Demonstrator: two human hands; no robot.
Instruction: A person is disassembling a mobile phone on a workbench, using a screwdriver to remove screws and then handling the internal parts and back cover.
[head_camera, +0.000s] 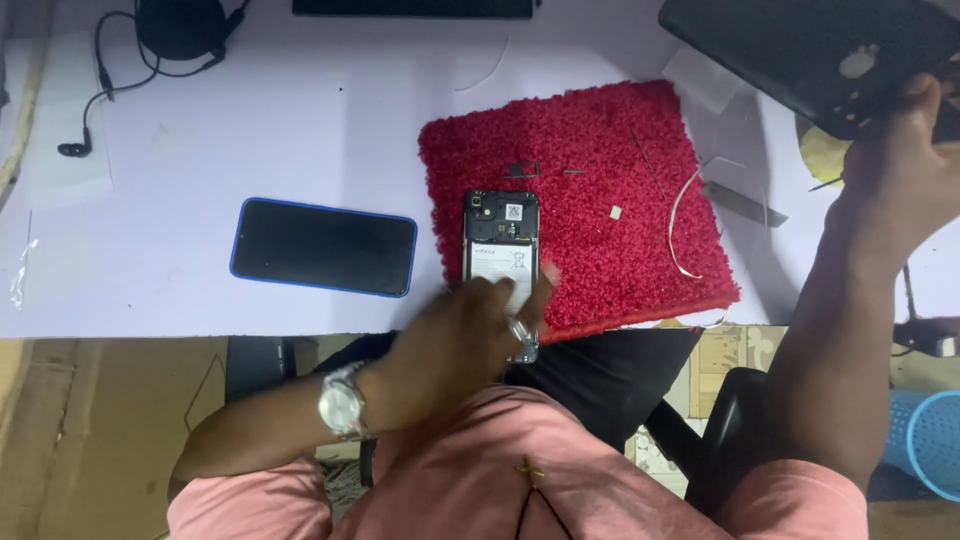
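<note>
On fuzzy red mat (600, 150), left hand (460, 335) presses opened phone (500, 240); right hand (900, 180) grips glossy black back cover (800, 50).

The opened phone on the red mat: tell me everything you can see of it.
The opened phone lies flat, back cover off, at the red mat's near left edge, its length running away from the person. At its far end show a dark frame, a camera module and a small white sticker; below them sits a pale battery with printed marks. The left hand, blurred, covers its near end, fingers on the battery. The right hand is elsewhere.
</note>
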